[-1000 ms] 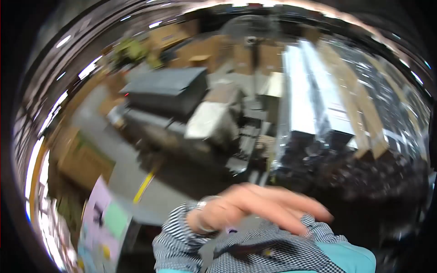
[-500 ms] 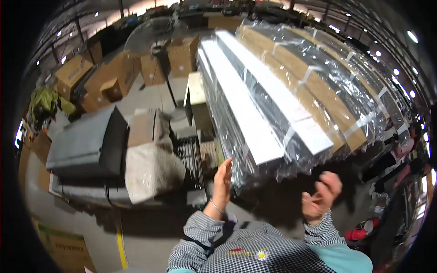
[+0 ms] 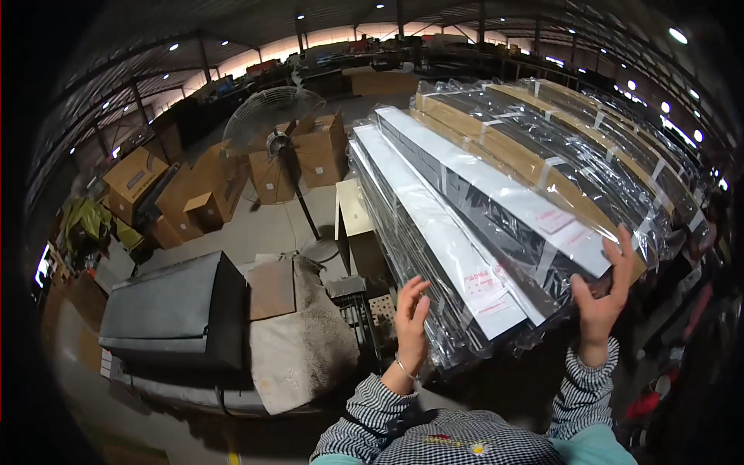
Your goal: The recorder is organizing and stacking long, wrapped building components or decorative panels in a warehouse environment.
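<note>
Long plastic-wrapped packages lie side by side in a big stack, their near ends toward me. One white-topped package [image 3: 457,263] is at the stack's left; a second white-topped package [image 3: 496,186] lies to its right, with dark sides and clear film. My left hand [image 3: 411,329], a bracelet at its wrist, is raised beside the near left end of the first package, fingers apart. My right hand [image 3: 602,302] is spread at the near end of the second package, thumb and fingers apart. Whether either hand touches the film, I cannot tell. Neither hand holds anything.
Brown-strip packages [image 3: 542,167] fill the stack's right. To the left are a dark grey box-shaped machine housing [image 3: 167,306] and a stained cloth [image 3: 298,349]. A pedestal fan [image 3: 279,143] stands behind, near cardboard boxes [image 3: 322,151]. Something red [image 3: 643,404] lies at the lower right.
My view has tilted up, so the stack sits lower in the picture. Both hands have moved forward toward the packages' near ends, the right one further right with its fingers more spread.
</note>
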`<action>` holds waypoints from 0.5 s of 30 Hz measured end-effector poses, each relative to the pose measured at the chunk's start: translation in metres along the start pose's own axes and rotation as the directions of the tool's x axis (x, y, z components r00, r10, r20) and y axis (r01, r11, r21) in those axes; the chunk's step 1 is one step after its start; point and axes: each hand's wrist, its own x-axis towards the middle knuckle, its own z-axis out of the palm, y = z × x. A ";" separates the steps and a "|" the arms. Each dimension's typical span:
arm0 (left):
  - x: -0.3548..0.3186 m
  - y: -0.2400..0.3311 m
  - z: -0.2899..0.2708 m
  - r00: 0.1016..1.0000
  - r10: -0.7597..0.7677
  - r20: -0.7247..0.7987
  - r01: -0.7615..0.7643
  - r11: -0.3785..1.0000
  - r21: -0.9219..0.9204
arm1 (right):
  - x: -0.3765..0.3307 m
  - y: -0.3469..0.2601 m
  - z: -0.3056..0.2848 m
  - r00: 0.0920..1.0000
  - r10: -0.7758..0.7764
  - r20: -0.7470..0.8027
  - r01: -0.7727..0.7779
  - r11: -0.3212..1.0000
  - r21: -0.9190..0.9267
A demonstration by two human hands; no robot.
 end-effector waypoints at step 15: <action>0.125 0.042 -0.048 0.733 -0.380 0.564 0.678 0.340 -0.652 | -0.183 -0.178 -0.049 0.934 -0.311 0.175 0.348 0.901 -0.260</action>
